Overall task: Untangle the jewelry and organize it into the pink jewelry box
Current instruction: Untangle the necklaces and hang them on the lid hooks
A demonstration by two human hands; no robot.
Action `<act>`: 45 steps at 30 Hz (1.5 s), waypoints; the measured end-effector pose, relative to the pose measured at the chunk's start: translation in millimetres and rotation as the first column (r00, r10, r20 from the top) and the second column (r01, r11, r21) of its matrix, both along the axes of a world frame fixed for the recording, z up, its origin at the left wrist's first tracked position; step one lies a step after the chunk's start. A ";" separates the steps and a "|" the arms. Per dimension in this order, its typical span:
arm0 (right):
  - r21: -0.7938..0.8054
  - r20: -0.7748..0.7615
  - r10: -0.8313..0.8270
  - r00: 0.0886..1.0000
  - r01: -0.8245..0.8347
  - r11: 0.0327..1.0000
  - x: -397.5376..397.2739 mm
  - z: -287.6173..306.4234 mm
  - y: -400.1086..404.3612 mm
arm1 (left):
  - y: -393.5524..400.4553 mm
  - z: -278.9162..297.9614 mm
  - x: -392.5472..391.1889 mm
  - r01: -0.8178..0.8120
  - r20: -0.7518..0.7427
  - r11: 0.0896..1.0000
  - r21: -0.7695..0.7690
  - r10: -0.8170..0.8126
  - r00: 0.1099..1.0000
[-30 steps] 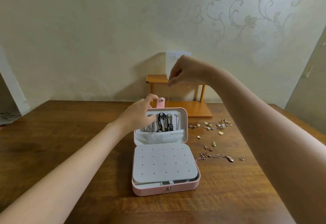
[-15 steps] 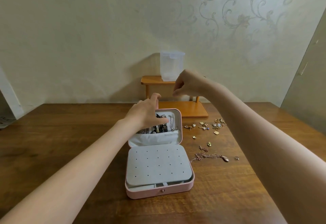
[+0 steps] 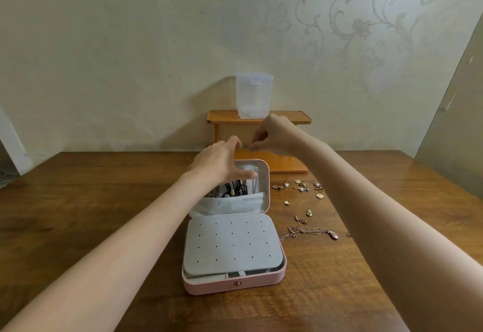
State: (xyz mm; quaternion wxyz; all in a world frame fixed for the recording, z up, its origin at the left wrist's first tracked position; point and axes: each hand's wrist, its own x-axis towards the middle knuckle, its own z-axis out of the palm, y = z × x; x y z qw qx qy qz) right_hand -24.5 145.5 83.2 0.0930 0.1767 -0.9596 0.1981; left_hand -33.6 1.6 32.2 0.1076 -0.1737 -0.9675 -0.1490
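- Jewelry box (image 3: 235, 283), pink, lies open at the middle of the tabletop (image 3: 86, 201), its lid (image 3: 266, 187) propped up at the 12 o'clock side.
- Your left hand (image 3: 219, 161) reaches over the lid, fingers spread and fairly straight, thumb across the grey lining; whether it touches the lid I cannot tell.
- Your right hand (image 3: 271, 135) hangs just beyond the lid's top edge, fingertips drawn together as if pinching something; any chain there is too fine to make out.
- The lid's grey pocket (image 3: 230, 203) holds dark cords and chains (image 3: 235, 190).
- A grey earring panel (image 3: 232, 245), dotted with holes, covers the base.
- At 3 o'clock of the box a rose-gold necklace (image 3: 311, 231) lies tangled on the wood.
- At 2 o'clock, loose earrings (image 3: 300, 187) are scattered.
- At 12 o'clock a clear plastic container (image 3: 252, 96) stands on a small wooden shelf (image 3: 292, 117).
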 end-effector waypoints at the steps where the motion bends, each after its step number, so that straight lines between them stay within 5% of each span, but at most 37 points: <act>1: -0.003 -0.003 0.005 1.000 -0.005 1.000 0.8 -3.5 0.7 | 1.1 -0.5 0.3 -0.004 -0.002 1.000 -0.014 0.004 1.000; 14: -0.151 -0.193 -0.046 0.980 0.017 0.988 5.7 -50.7 14.6 | 15.2 -11.4 3.0 -0.110 -0.131 0.990 0.090 0.122 0.984; 23: -0.020 -0.402 -0.096 0.910 0.096 0.995 12.9 -62.8 14.5 | 15.1 -11.7 3.5 -0.117 -0.123 0.989 0.085 0.127 0.984; 34: -0.039 -0.381 -0.205 0.902 0.205 0.978 23.7 -75.8 10.2 | 16.4 -10.8 3.9 -0.120 -0.117 0.988 0.096 0.131 0.985; 45: 0.091 -0.296 -0.060 0.953 0.091 0.992 34.6 -97.3 8.0 | 14.6 -12.9 1.2 -0.113 -0.106 0.991 0.076 0.121 0.987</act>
